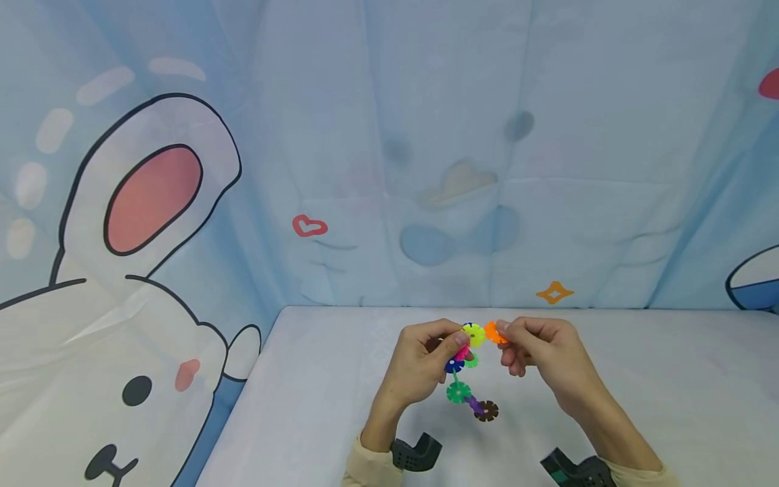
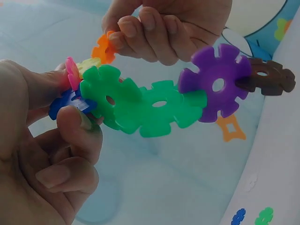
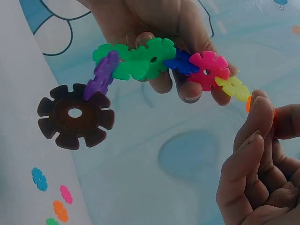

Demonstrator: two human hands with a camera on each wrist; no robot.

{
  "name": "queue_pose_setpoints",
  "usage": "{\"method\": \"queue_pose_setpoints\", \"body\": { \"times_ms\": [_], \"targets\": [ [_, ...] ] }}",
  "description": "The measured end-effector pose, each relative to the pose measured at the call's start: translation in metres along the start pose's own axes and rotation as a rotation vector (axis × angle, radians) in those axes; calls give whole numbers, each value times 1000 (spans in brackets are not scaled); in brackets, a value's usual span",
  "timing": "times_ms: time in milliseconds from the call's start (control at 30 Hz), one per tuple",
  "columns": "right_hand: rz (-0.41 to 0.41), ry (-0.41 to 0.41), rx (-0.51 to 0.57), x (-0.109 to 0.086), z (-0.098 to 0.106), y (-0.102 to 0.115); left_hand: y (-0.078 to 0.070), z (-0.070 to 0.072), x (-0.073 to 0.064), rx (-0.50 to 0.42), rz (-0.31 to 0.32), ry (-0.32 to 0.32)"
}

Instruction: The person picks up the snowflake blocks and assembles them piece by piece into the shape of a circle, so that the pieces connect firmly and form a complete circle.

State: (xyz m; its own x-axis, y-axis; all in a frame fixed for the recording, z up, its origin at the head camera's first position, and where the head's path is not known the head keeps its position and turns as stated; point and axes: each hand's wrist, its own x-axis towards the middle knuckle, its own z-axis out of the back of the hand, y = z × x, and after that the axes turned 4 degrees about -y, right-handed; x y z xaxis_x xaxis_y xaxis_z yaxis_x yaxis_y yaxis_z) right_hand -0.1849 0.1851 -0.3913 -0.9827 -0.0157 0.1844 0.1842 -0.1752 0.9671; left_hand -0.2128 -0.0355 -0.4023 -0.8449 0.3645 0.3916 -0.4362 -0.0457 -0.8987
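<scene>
A chain of notched plastic snowflake discs hangs from my left hand, which pinches it between thumb and fingers near the blue disc and pink disc. Below my fingers run two green discs, a purple disc and a brown disc at the free end. A yellow disc forms the upper end, beyond the pink one. My right hand pinches an orange disc between thumb and forefinger, its edge right at the yellow disc's edge. My fingertips hide part of the orange disc.
A white tabletop lies beneath the hands, with a printed blue curtain behind it. Loose discs lie on the white surface: a blue disc, a pink disc, an orange disc and a green disc.
</scene>
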Motion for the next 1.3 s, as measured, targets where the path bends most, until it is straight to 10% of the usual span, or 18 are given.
{"method": "queue_pose_setpoints", "body": {
  "times_ms": [767,1300],
  "targets": [
    [-80,28,32,-6,-3,12,0,-4,1,-171,19,53],
    [-207,21,116,-7,-4,15,-7,-12,-2,-45,4,-38]
  ]
}}
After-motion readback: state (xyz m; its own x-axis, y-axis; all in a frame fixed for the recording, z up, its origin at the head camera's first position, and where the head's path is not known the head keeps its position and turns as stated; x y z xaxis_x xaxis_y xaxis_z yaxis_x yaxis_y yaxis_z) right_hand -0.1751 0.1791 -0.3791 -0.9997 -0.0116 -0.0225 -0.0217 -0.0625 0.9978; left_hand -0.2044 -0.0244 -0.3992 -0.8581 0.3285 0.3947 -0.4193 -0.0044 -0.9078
